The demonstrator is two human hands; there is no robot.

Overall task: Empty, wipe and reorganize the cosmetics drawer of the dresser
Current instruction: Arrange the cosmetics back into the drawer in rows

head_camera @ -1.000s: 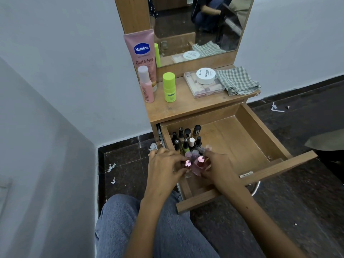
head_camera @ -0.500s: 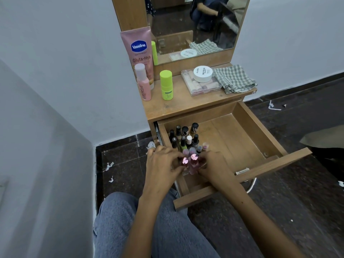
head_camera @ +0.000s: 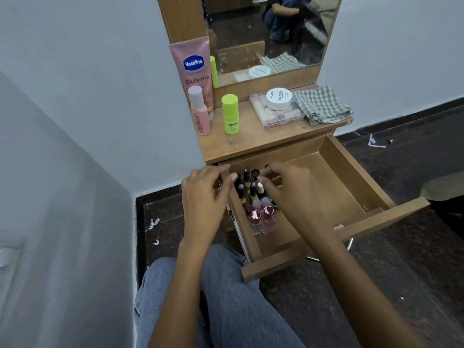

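Right now I see the wooden drawer [head_camera: 351, 177] pulled out of the dresser, with a cluster of nail polish bottles [head_camera: 253, 189] standing upright in its left part, toward nine o'clock of the drawer floor. Two clear bottles with shiny pink caps [head_camera: 262, 214] stand at the six o'clock end of that cluster, just beside each other; dark-capped ones fill the twelve o'clock end.

My left hand [head_camera: 203, 199] hangs over the drawer's left wall, fingers bent loosely toward the dark caps; it holds nothing that I can make out. My right hand [head_camera: 291, 194] reaches in from three o'clock, its fingertips [head_camera: 266, 175] curled in among the rear caps. It may be pinching one of them, but the fingers hide the contact, so I cannot tell.

On the dresser top [head_camera: 251, 144], at eleven o'clock, a pink Vaseline tube [head_camera: 193, 71] leans against the mirror frame, with a small pink bottle [head_camera: 199, 111] in front of it and a lime green bottle [head_camera: 229, 114] just to its right. Toward one o'clock lies a clear palette case [head_camera: 278, 115] with a white round jar [head_camera: 278, 97] on it, and a green checked cloth [head_camera: 322, 105] crumpled beside it at the right edge.
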